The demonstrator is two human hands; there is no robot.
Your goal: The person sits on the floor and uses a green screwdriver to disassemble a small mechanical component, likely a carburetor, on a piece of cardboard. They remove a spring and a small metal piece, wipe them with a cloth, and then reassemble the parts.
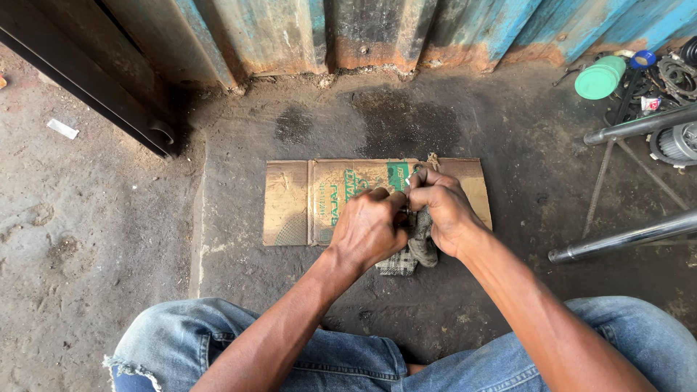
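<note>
Dirty grey rag (421, 243), checked patch at its lower edge, bunched between both hands above a flattened cardboard sheet (290, 203) on the concrete floor (109, 239). Cardboard: brown rectangle, green print and a green label block near the top edge. Left hand (369, 226) fisted, grip closed on something small, can't tell what. Right hand (444, 210) curled, grip tight on the rag. Green round lid (600, 78) far right, by the wall.

flattened brown cardboard box (298, 203), green label (398, 176)

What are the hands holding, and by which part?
Both the left hand and right hand grip a dirty rag at its top; a small part inside is unclear.
</note>
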